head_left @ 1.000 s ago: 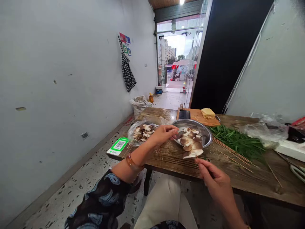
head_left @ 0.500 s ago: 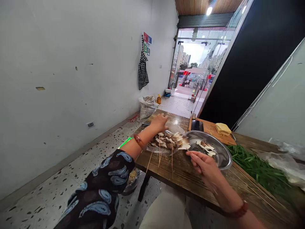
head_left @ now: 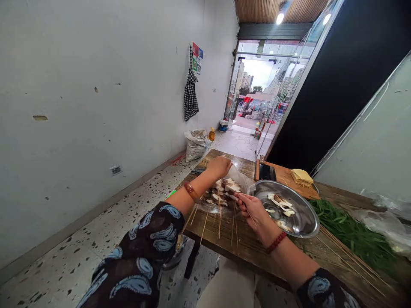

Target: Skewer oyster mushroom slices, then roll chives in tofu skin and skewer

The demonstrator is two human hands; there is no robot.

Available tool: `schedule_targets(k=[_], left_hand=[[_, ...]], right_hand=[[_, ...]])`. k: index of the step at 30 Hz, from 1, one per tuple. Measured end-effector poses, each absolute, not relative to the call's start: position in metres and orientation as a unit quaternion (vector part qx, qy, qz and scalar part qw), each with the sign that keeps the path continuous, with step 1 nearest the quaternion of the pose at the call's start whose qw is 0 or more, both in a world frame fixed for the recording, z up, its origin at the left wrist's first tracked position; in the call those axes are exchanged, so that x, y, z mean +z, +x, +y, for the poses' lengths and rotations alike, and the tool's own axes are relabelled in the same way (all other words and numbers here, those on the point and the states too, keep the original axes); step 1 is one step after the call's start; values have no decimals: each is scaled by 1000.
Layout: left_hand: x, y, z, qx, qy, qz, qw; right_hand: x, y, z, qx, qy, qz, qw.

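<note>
My left hand pinches the edge of a clear plastic bag and lifts it at the far side of a pile of skewered mushrooms. The mushroom slices are white and brown, and their bare stick ends point toward me over the table edge. My right hand is closed around a thin wooden skewer, its tip end at the right side of the pile. Just to the right stands a steel bowl with a few loose mushroom slices inside.
Behind the bowl, a cutting board carries a cleaver and a stack of yellow sheets. Green leaves, loose skewers and plastic wrap lie on the right of the wooden table. A white sack stands beyond.
My right hand has moved left from the bowl's rim to the pile with the skewer. My left hand has shifted slightly right, and the bag's edge now stands raised.
</note>
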State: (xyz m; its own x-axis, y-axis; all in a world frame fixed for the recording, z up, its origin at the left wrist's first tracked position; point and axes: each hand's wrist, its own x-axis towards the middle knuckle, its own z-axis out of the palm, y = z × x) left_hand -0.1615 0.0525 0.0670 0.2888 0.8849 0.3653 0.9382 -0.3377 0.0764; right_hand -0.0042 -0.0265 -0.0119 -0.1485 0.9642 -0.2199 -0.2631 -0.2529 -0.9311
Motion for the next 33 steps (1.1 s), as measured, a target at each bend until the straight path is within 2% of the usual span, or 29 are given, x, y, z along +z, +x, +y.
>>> schedule_targets(k=[6,12,22,26,28,30,32,33], left_hand=[[68,-161,41,-183,-799,-568,73],[68,-163,41,-180,-810,-556,55],[63,-161,44,-162,-823,-541,62],[65,-154,23,-275,-811,-515,48],[69,-143,-3,-344,-804,-485,21],[68,-125,-39,-401,-794,-456,-34],[58,-101,-78,-453,-765,-439,-129],[49,-88,-96,-469,-739,-440,-198]], right_hand=[[-21,-15,-23,609,-483,-440,449],[-17,-8,-41,555,-490,-484,467],[-13,-20,-29,554,-476,-491,476],[-7,14,-66,530,-436,-546,481],[-7,40,-91,503,-431,-569,487],[-12,70,-113,409,-435,-632,493],[-24,104,-127,349,-475,-607,533],[-32,121,-131,354,-505,-565,548]])
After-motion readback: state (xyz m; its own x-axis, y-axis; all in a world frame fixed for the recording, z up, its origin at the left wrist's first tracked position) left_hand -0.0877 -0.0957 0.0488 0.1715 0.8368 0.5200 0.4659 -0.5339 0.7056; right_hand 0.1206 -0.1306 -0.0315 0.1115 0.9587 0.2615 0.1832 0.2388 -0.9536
